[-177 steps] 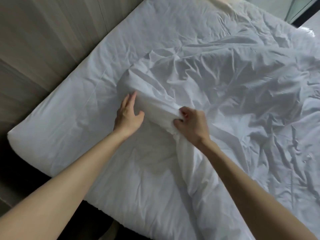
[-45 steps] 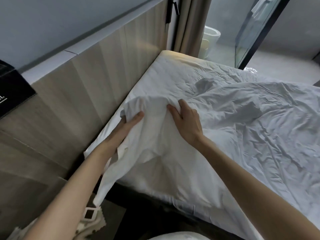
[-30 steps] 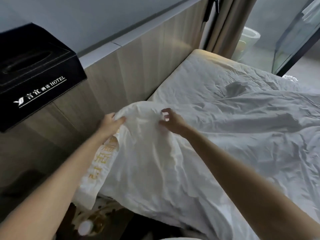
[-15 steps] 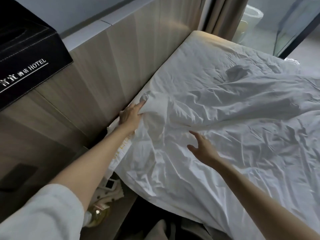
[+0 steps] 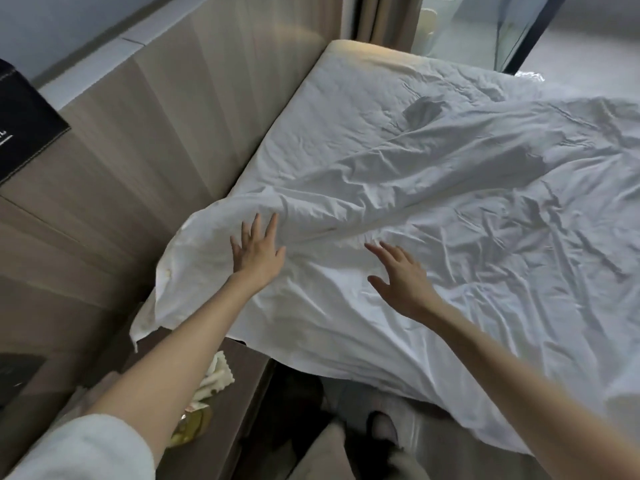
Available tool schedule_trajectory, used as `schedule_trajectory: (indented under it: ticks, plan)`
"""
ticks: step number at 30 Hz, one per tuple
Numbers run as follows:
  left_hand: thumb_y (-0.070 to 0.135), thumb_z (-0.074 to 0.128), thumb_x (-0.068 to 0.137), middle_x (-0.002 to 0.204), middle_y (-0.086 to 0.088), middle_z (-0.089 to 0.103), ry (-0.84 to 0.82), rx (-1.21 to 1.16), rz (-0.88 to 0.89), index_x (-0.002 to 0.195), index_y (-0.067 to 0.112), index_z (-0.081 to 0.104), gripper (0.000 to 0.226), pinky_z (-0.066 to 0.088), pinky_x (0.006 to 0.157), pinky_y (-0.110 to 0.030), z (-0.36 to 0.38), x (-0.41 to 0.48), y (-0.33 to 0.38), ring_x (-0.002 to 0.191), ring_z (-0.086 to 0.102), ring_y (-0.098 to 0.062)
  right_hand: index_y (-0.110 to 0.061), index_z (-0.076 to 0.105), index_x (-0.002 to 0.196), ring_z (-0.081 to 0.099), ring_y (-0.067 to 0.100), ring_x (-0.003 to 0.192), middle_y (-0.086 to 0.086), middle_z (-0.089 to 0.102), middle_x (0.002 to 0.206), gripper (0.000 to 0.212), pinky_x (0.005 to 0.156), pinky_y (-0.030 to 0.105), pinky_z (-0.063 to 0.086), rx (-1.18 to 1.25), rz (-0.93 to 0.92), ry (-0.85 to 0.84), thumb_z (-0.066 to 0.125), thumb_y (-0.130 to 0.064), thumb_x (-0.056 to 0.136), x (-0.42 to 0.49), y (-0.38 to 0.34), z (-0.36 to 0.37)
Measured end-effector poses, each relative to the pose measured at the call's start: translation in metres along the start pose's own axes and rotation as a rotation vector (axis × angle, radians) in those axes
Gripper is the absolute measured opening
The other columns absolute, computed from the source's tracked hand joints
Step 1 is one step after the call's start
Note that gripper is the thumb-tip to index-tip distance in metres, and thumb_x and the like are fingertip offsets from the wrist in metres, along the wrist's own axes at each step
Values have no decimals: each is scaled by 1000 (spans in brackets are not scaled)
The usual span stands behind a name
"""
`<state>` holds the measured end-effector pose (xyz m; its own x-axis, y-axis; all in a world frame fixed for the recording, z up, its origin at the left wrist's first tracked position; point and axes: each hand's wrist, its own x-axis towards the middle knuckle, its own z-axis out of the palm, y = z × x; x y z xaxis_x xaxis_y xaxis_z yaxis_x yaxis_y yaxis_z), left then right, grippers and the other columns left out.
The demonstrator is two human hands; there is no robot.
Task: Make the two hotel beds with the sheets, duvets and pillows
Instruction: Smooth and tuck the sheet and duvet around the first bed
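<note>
A crumpled white duvet covers most of the bed, and its near corner hangs off the mattress toward the wooden headboard wall. The sheeted mattress shows bare at the far left. My left hand lies flat, fingers spread, on the duvet near that corner. My right hand is spread just over the duvet's near edge; whether it touches the cloth I cannot tell. Neither hand holds anything.
A wood-panelled headboard wall runs along the left. A black tissue box sits on its ledge. Below are a bedside table with a cloth and a small bottle. Curtain and glass door stand at the far end.
Both hands let go of the duvet corner they had pulled toward the headboard. The left hand moved off the corner onto the top; the right hand spread open near the edge.
</note>
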<state>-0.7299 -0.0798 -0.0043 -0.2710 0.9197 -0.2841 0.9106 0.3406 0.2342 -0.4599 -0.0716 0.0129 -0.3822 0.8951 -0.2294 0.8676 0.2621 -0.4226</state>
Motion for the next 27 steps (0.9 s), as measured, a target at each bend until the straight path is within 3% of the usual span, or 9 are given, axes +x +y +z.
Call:
schedule_trajectory:
  ticks: [7,18,27]
  plan:
    - [41,38,101,162,-3,-4,70,85,284,155,29,0,66,2,119,-52,7,-65,118,148,-6,-29,-34,24,151,8,26,149,0,15,162,60,119,51,13,-44,22,163,51,-32,98,-80,59,-44]
    - [42,32,103,162,-1,-9,0,115,618,154,31,-1,62,-4,119,-49,93,-231,351,148,-12,-26,-35,25,150,8,23,149,-1,16,161,59,119,50,12,101,323,284,50,-32,98,-295,241,-72]
    - [40,34,102,162,-2,-6,-105,167,867,154,30,3,61,0,120,-50,169,-346,514,149,-7,-27,-33,29,149,17,24,146,0,20,160,60,117,48,19,199,595,380,54,-28,95,-449,367,-87]
